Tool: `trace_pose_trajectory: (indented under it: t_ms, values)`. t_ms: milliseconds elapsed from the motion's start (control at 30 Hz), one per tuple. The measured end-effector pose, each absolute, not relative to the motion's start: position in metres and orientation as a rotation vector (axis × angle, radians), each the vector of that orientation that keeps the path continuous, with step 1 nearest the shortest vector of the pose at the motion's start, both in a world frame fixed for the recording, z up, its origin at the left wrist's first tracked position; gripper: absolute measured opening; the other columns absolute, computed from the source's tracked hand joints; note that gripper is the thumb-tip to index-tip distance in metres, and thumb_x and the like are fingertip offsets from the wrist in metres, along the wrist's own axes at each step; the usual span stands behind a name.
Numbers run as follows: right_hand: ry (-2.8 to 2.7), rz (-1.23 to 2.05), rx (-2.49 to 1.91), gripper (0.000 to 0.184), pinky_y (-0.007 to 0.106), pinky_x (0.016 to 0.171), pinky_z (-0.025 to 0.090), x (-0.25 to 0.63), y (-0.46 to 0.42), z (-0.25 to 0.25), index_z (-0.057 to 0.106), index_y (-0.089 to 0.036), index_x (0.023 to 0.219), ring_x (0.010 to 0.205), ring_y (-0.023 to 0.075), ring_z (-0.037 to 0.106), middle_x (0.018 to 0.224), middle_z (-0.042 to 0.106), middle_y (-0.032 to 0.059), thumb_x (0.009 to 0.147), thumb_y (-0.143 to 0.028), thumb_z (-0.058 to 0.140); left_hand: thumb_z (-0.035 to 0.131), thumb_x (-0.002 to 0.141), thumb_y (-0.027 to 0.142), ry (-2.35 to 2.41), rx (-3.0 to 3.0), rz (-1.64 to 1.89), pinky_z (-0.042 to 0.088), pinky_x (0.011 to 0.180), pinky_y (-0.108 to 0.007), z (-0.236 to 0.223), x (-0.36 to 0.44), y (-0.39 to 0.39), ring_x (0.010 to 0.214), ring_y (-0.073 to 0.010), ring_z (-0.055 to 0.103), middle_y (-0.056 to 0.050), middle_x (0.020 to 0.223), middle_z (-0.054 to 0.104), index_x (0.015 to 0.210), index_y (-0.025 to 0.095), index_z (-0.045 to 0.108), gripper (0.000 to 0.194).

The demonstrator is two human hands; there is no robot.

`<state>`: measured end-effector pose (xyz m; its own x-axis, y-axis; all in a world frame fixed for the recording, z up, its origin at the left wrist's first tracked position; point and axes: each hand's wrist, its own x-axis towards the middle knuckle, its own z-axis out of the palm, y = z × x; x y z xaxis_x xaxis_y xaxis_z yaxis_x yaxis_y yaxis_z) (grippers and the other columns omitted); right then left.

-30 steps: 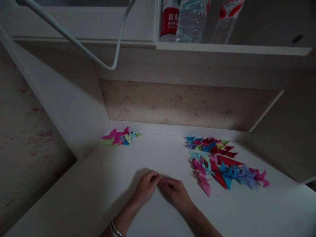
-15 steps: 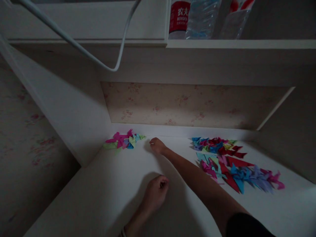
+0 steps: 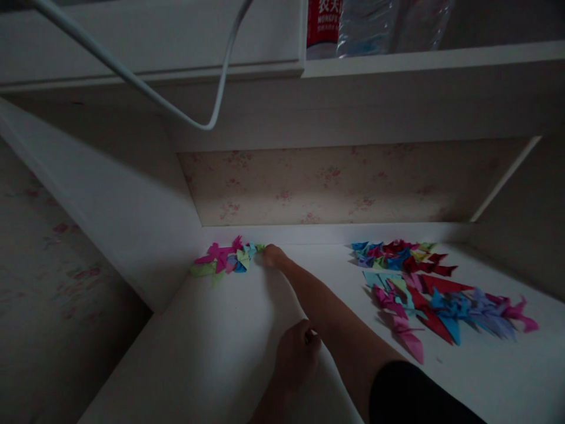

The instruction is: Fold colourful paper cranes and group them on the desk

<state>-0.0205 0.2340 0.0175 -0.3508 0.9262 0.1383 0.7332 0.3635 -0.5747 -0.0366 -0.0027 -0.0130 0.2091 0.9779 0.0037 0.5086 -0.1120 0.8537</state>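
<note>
A small pile of folded paper cranes (image 3: 220, 258) in magenta, green and blue lies at the back left of the white desk. My right hand (image 3: 272, 257) reaches to the pile's right end, its fingers closed at a light green paper crane (image 3: 260, 248); the fingertips are mostly hidden. Nearer to me, my left hand (image 3: 298, 351) is curled closed above the desk, beside my right forearm. What it holds, if anything, does not show. To the right lie two more groups of paper cranes, a back row (image 3: 392, 257) and a larger front one (image 3: 445, 306).
A white shelf (image 3: 424, 63) with plastic bottles (image 3: 366, 26) hangs over the desk. A white cable (image 3: 176, 112) loops down in front of it. Side panels (image 3: 110, 194) close in the desk left and right, with flowered wallpaper (image 3: 326, 182) behind.
My right hand has moved slightly left to the crane pile's end. My left hand has shifted right, closer to my right forearm. The view has tilted, and a pink crane at right shows more fully.
</note>
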Motion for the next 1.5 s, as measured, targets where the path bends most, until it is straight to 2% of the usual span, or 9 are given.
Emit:
trace_pose_trajectory:
  t_ms: [167,367,500,633,767,900,1067,1267,1500]
  values:
    - [-2.083,0.632,-1.557,0.03,0.038,0.082,0.051,-0.004,0.222,0.021,0.056,-0.018,0.115,0.099,0.0204,0.059,0.115,0.057,0.0065,0.09,-0.033,0.056,0.046,0.079,0.025,1.354,1.581,0.853,0.041,0.062,-0.027,-0.014,-0.037,-0.001,0.069,-0.0184,0.061,-0.005,0.078,0.068,0.095,0.018,0.064,0.026]
    - [-1.873,0.626,-1.652,0.023,0.031,0.081,0.044,0.042,0.173,0.009,0.068,-0.014,0.083,0.093,0.0238,0.063,0.089,0.069,0.0102,0.087,-0.031,0.054,0.05,0.077,0.027,1.316,1.473,1.053,0.044,0.079,-0.03,-0.014,-0.037,0.002,0.085,-0.02,0.061,-0.008,0.092,0.068,0.093,0.017,0.063,0.023]
    - [-1.74,0.656,-1.588,0.012,0.026,0.077,0.044,0.07,0.131,0.003,0.067,-0.018,0.083,0.082,0.0174,0.062,0.085,0.069,0.0037,0.079,-0.026,0.058,0.052,0.077,0.037,1.348,1.345,1.081,0.044,0.056,-0.024,-0.018,-0.038,0.004,0.059,-0.0132,0.057,-0.003,0.079,0.063,0.095,0.016,0.061,0.029]
    - [-1.597,0.745,-1.514,0.014,0.024,0.067,0.045,0.087,0.095,0.002,0.063,-0.018,0.086,0.071,0.014,0.06,0.078,0.066,0.0005,0.077,-0.027,0.056,0.052,0.076,0.044,1.318,1.2,1.096,0.03,0.036,-0.019,-0.017,-0.04,0.004,0.039,-0.0062,0.042,0.002,0.073,0.057,0.099,0.017,0.057,0.036]
    - [-1.481,0.862,-1.412,0.021,0.023,0.06,0.046,0.095,0.058,0.005,0.06,-0.018,0.093,0.067,0.0129,0.059,0.08,0.063,0.0006,0.077,-0.03,0.054,0.052,0.076,0.05,1.225,1.155,1.167,0.03,0.034,-0.018,-0.01,-0.042,0.001,0.04,-0.0052,0.042,0.003,0.074,0.053,0.099,0.017,0.054,0.04]
    - [-1.295,1.044,-1.197,0.023,0.024,0.06,0.045,0.104,0.019,0.005,0.059,-0.018,0.095,0.068,0.0133,0.057,0.081,0.061,0.0009,0.075,-0.03,0.057,0.051,0.075,0.056,1.23,1.086,1.181,0.032,0.034,-0.018,0.001,-0.041,-0.003,0.042,-0.0045,0.045,0.001,0.083,0.053,0.102,0.018,0.052,0.046]
    - [-1.27,0.891,-1.23,0.021,0.027,0.07,0.044,0.117,-0.013,-0.013,0.06,-0.019,0.094,0.075,0.015,0.056,0.086,0.063,0.002,0.078,-0.03,0.053,0.05,0.076,0.058,1.248,1.121,1.092,0.034,0.035,-0.016,0.005,-0.039,-0.005,0.047,-0.0054,0.049,-0.004,0.092,0.057,0.113,0.019,0.053,0.054]
    - [-1.367,0.885,-1.219,0.02,0.028,0.073,0.044,0.117,-0.021,-0.025,0.062,-0.018,0.094,0.078,0.0158,0.056,0.086,0.064,0.0039,0.082,-0.029,0.051,0.058,0.074,0.053,1.2,1.249,1.041,0.034,0.036,-0.017,0.0,-0.039,-0.005,0.048,-0.0074,0.047,-0.002,0.077,0.06,0.107,0.016,0.06,0.05]
    - [-1.275,0.958,-1.201,0.024,0.027,0.065,0.043,0.118,-0.021,-0.021,0.061,-0.018,0.096,0.07,0.0145,0.053,0.081,0.063,0.0031,0.08,-0.036,0.058,0.061,0.07,0.054,1.199,1.283,1.049,0.03,0.037,-0.019,0.0,-0.04,-0.004,0.041,-0.0079,0.042,0.005,0.054,0.051,0.093,0.013,0.063,0.046]
